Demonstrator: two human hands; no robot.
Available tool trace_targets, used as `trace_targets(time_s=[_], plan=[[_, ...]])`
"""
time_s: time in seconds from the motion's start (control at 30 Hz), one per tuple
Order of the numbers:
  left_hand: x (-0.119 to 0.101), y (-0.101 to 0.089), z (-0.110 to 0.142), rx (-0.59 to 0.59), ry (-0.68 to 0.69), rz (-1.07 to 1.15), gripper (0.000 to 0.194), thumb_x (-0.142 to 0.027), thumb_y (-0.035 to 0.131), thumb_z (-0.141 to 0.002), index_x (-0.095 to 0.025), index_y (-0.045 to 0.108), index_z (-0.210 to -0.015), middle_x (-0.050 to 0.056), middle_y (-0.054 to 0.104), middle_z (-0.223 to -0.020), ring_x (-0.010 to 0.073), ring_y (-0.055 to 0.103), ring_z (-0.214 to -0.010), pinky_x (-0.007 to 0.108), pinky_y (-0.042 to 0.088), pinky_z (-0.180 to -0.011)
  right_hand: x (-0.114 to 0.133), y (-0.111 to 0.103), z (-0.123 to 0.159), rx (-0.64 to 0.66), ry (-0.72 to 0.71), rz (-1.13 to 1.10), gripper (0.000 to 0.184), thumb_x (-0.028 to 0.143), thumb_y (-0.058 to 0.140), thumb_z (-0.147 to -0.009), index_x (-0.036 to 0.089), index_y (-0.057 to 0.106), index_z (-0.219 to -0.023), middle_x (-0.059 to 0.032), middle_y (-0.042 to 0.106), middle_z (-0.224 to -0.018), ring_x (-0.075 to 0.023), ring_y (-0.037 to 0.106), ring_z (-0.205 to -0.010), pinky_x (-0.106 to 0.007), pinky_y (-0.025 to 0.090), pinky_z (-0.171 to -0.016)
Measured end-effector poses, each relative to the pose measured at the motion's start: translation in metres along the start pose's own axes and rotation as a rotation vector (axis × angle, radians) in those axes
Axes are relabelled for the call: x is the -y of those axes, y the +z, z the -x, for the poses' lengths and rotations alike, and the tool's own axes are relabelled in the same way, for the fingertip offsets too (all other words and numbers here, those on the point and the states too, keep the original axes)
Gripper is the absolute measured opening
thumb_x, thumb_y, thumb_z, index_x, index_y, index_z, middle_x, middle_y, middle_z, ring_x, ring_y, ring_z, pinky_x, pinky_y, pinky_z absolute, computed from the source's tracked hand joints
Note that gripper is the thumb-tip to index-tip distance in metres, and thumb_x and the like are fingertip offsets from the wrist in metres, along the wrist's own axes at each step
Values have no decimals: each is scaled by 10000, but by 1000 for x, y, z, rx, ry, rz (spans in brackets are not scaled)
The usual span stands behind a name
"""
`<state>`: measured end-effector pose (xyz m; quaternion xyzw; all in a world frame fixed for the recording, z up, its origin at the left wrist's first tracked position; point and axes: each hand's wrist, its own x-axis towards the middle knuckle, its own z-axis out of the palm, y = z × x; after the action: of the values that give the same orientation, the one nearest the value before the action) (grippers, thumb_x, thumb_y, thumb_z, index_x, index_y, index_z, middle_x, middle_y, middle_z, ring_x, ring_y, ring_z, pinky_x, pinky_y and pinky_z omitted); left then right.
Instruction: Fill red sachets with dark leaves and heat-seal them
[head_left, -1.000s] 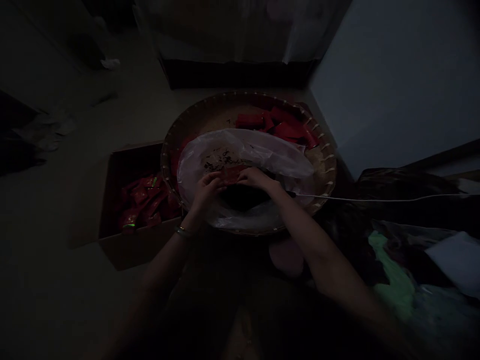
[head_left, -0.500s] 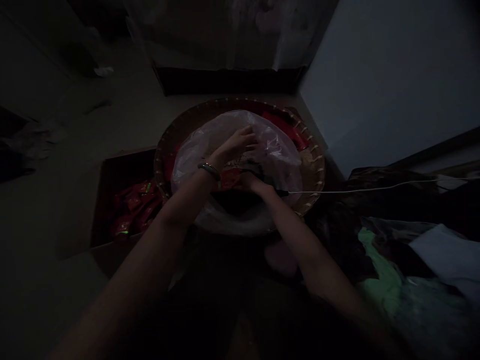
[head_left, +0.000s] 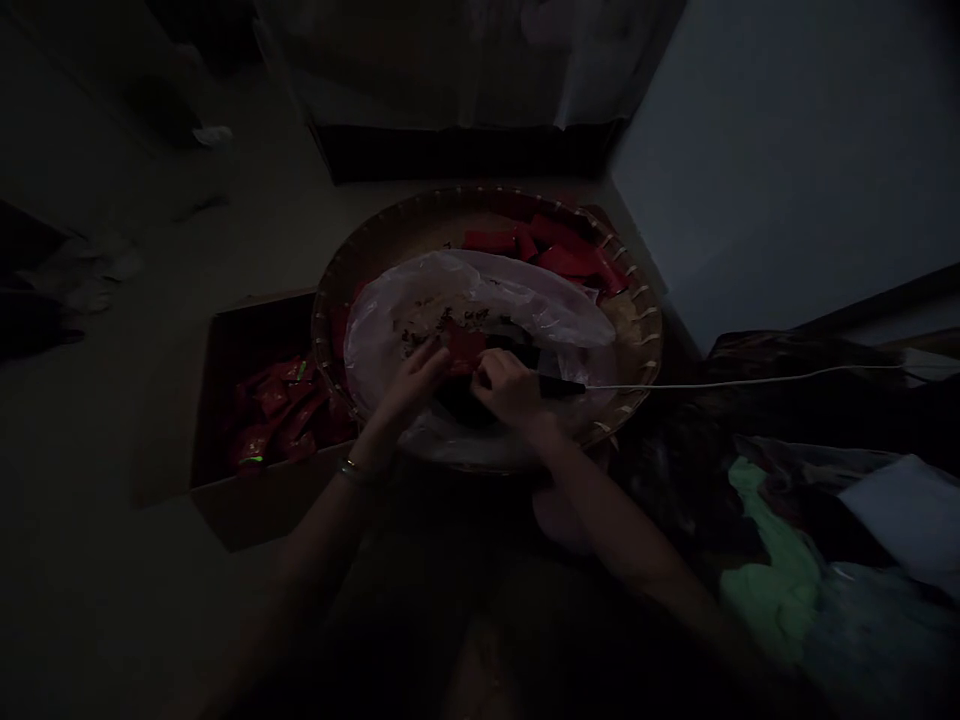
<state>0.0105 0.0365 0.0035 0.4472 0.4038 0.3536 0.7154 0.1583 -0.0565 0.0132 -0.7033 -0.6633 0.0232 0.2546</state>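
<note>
A red packet [head_left: 466, 348] is between my hands, over a sheet of clear plastic [head_left: 375, 315] in a round woven bamboo tray [head_left: 324, 300]. My right hand [head_left: 511, 390] pinches the packet's lower right edge between curled fingers. My left hand [head_left: 411, 388], a bangle at its wrist, is at the packet's left side with fingers stretched out; whether they touch it is hard to see in the dark. Under my hands lies a black device [head_left: 469, 405], its white cord [head_left: 697, 384] running right. Dark loose bits [head_left: 424, 325], like dried leaves, are scattered on the plastic.
Several red packets [head_left: 566, 255] lie at the tray's back right. A cardboard box [head_left: 255, 515] to the left holds several shiny red packets [head_left: 274, 400]. Clothes, one light green [head_left: 772, 580], are heaped at the right by a pale panel [head_left: 780, 150].
My left hand has moved back toward me and left, from over the plastic to the packet's side. The plastic's far edge has dropped, showing more red packets behind. My right hand stays at the packet.
</note>
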Motion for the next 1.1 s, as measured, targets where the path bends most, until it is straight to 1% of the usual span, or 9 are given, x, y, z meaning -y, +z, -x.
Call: trace_targets(time_s=[0.13, 0.33, 0.5, 0.6, 0.73, 0.8, 0.93, 1.03, 1.1], plan=[[11, 9, 15, 107, 9, -168, 174, -241, 668, -719, -164, 708, -869, 36, 709, -907, 176, 622, -900, 257, 494, -825, 15, 6, 5, 5, -107, -122, 184, 231, 494, -882, 192, 647, -976, -125, 595, -1211, -262, 515, -1160, -393, 440, -971], [-5, 4, 10, 286, 8, -298, 248, -273, 627, -702, -136, 714, -890, 30, 713, -843, 194, 623, -846, 287, 496, -792, -7, -13, -14, -128, -53, -196, 492, 275, 458, -918, 159, 408, -1394, -139, 430, -1410, -238, 391, -1320, -411, 350, -1095], [-1, 5, 12, 267, 28, -453, 307, -303, 573, -723, -117, 708, -927, 30, 714, -860, 192, 616, -834, 269, 493, -742, -17, -15, -19, -104, -119, -168, 391, 234, 455, -924, 187, 545, -1302, -109, 610, -1211, -245, 533, -1153, -414, 428, -1019], [4, 4, 13, 251, 40, -456, 323, -354, 571, -747, -116, 706, -918, 32, 705, -840, 174, 615, -770, 248, 484, -685, -17, -9, -15, -141, -114, -181, 354, 235, 468, -924, 187, 593, -1253, -110, 642, -1159, -241, 571, -1095, -398, 454, -986], [7, 1, 14, 265, 40, -416, 347, -425, 631, -739, -126, 713, -894, 37, 706, -808, 172, 614, -724, 243, 478, -641, -15, -5, -11, -171, -68, -340, 310, 217, 469, -924, 197, 629, -1188, -86, 680, -1075, -203, 622, -1009, -346, 490, -922], [8, 0, 13, 275, 41, -379, 367, -425, 678, -712, -133, 714, -931, 47, 718, -839, 186, 630, -754, 260, 492, -673, -12, -6, -12, -119, -76, -433, 280, 197, 481, -912, 215, 655, -1132, -58, 695, -1033, -183, 639, -965, -324, 502, -887], [6, 0, 11, 128, 174, -333, 344, -344, 768, -627, -145, 708, -902, 39, 721, -866, 179, 640, -804, 255, 496, -737, -10, -4, -13, 6, -110, -543, 317, 180, 526, -873, 217, 633, -1169, -52, 689, -1037, -176, 636, -959, -322, 496, -887], [5, 0, 11, -39, 183, -241, 301, -344, 758, -640, -136, 657, -833, -3, 672, -697, 118, 604, -621, 207, 470, -592, -12, 6, -9, -49, 101, -600, 529, 253, 624, -812, 198, 503, -1323, -82, 667, -1097, -203, 631, -984, -363, 499, -895], [6, 0, 12, -84, 145, -160, 309, -354, 749, -651, -137, 601, -814, -29, 621, -600, 94, 570, -521, 189, 438, -516, -14, 14, -3, -64, 265, -644, 573, 294, 685, -752, 194, 522, -1292, -87, 672, -1087, -221, 637, -979, -380, 512, -876]])
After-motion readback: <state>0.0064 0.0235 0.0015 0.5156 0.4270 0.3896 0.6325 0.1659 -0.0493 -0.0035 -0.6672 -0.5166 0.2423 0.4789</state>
